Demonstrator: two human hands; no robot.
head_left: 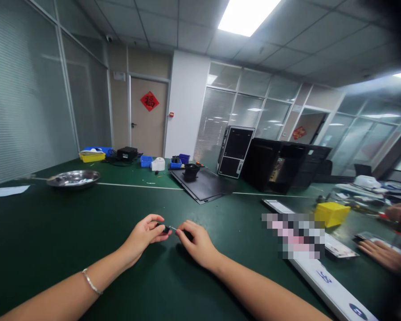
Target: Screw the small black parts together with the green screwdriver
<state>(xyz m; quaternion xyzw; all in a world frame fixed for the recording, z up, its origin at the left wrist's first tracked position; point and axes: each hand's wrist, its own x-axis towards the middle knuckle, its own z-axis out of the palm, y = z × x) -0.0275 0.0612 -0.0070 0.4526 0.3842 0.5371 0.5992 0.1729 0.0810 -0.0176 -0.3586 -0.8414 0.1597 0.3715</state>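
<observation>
Above the green table (pixel 87 240), my left hand (pixel 143 232) pinches a small dark part (pixel 166 229) between thumb and fingers. Its exact kind is too small to make out. My right hand (pixel 199 245) is closed around a small screwdriver (pixel 173 228) with a thin metal shaft, its handle mostly hidden in the palm. The shaft points left, and its tip meets or nearly meets the dark part; contact cannot be told. Both hands are close together.
A metal bowl (pixel 58 180) with small pieces stands at left. Behind my hands lies a black panel (pixel 207 189) carrying a black cup (pixel 191 173). Black computer cases (pixel 234 154) stand beyond. At right are a white strip (pixel 324 278), a yellow box (pixel 332 214) and a co-worker's hands (pixel 377 253).
</observation>
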